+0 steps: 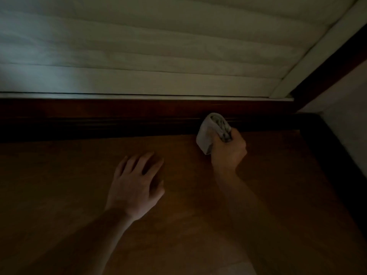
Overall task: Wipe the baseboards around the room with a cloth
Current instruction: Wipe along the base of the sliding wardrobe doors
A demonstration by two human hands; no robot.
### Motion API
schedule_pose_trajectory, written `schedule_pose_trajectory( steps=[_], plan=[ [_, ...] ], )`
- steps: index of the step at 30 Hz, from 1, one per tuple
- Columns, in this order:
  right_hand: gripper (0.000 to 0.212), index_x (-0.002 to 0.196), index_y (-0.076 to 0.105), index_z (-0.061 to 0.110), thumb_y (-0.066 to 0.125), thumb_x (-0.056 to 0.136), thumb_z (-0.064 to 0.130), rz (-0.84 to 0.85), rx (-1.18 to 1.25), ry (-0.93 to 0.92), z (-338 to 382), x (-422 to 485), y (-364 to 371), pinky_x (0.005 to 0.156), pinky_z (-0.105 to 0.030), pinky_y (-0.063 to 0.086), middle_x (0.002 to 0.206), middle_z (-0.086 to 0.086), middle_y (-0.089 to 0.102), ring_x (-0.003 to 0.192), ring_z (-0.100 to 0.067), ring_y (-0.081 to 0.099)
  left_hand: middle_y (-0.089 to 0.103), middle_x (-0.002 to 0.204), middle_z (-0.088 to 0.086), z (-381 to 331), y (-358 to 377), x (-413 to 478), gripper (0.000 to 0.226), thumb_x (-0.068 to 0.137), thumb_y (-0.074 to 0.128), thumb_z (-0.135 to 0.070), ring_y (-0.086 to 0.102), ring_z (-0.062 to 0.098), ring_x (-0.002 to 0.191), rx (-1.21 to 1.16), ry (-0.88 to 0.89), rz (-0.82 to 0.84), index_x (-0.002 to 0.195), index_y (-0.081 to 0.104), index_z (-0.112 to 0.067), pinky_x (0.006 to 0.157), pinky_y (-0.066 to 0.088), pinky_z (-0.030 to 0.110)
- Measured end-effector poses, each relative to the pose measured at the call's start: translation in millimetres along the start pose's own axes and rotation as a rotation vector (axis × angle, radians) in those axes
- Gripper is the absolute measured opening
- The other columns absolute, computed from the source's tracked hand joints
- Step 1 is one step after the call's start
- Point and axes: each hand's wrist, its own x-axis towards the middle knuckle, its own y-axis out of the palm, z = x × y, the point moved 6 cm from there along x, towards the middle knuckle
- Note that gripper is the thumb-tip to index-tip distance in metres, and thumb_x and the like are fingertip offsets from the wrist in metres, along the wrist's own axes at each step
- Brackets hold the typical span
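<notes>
Cloth (207, 133) is bunched into a wad in the right hand (228, 153), whose fingers are clenched round it. Its upper end is pressed against the dark baseboard (119, 124), near the corner with the right wall (349, 108). The left hand (137, 183) lies flat on the wooden floor (59, 185), fingers spread and holding nothing, well apart from the cloth; it looks to be propping the person up. Above the baseboard hangs a pale slatted shutter (139, 46).

The cloth looks soft, light and limp, so it will likely fold wherever it is pushed. A fistful held close behind the wiping end, as here, should give firm pressure into the groove of the moulding. A looser hold would probably let the wad open and drag. The light is dim, so dust or dampness on the cloth cannot be told.
</notes>
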Motion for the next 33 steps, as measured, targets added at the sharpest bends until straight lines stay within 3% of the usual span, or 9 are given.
schedule_pose_trajectory(
  steps=[6,13,19,22,27,33],
  plan=[
    [0.034,0.101,0.070,0.012,0.080,0.082,0.039,0.137,-0.040,-0.135,2,6,4,0.071,-0.026,0.054,0.095,-0.001,0.067,0.086,-0.012,0.063,0.042,0.153,-0.002,-86,23,15,0.057,0.093,0.041,-0.058,0.036,0.024,0.143,0.010,0.174,0.060,0.146,0.047,-0.037,0.118,0.017,0.045],
    [0.031,0.097,0.069,0.012,0.081,0.082,0.036,0.014,-0.026,-0.059,-22,54,-44,0.073,-0.028,0.056,0.093,0.000,0.064,0.084,-0.010,0.060,0.041,0.155,-0.004,-87,25,20,0.055,0.094,0.037,-0.057,0.035,0.023,0.144,0.065,0.172,0.084,0.145,0.047,-0.038,0.117,0.018,0.045],
    [0.029,0.096,0.070,0.012,0.081,0.082,0.034,0.127,-0.030,-0.120,-16,49,-30,0.063,-0.003,0.043,0.091,0.002,0.066,0.082,-0.006,0.060,0.041,0.155,-0.004,-90,24,19,0.055,0.094,0.036,-0.055,0.034,0.022,0.144,0.074,0.164,0.093,0.144,0.049,-0.038,0.117,0.019,0.044],
    [0.031,0.095,0.069,0.012,0.081,0.082,0.038,0.133,-0.066,-0.118,-19,59,-37,0.063,-0.007,0.045,0.092,0.002,0.067,0.082,-0.007,0.062,0.041,0.154,-0.003,-90,23,19,0.055,0.094,0.037,-0.054,0.035,0.022,0.143,0.079,0.175,0.076,0.145,0.048,-0.038,0.116,0.019,0.043],
    [0.029,0.086,0.065,0.014,0.081,0.081,0.038,0.066,-0.092,-0.081,-28,76,-58,0.056,0.000,0.039,0.086,0.003,0.066,0.075,-0.005,0.060,0.041,0.154,-0.003,-91,23,20,0.055,0.094,0.036,-0.055,0.036,0.024,0.143,0.078,0.186,0.067,0.146,0.046,-0.037,0.116,0.019,0.044],
    [0.030,0.093,0.069,0.012,0.081,0.082,0.037,0.006,-0.059,0.020,-44,88,-73,0.066,-0.016,0.052,0.091,0.001,0.069,0.083,-0.009,0.064,0.042,0.154,-0.002,-91,24,21,0.055,0.094,0.037,-0.055,0.037,0.024,0.142,0.070,0.192,0.062,0.145,0.049,-0.037,0.116,0.020,0.046]
  ],
)
